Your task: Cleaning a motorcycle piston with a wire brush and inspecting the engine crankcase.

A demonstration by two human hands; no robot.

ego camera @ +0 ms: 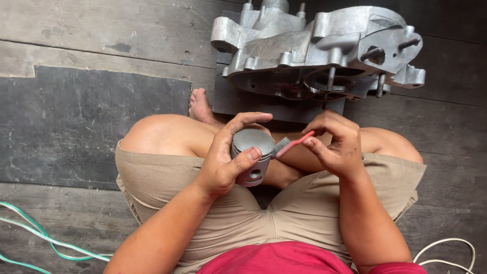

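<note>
Left hand [223, 162] gripping grey piston [252, 157] over lap, right hand [335, 144] pinching red-handled brush [290, 145] at piston crown, aluminium engine crankcase [319, 50] on dark board [238, 101] ahead

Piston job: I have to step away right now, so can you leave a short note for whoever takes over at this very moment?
Left hand: fingers wrapped around the grey metal piston, crown up, held over the lap.
Right hand: pinches a small brush with a red handle; its bristle end sits at the piston's upper rim.
Engine casing: lies on a dark board on the wooden floor, just past the knees, untouched.
Done: piston is out of the casing and in hand.
Left: how far the brushing has got cannot be told; the crown looks dull grey. Piston is not yet back in the casing.
</note>
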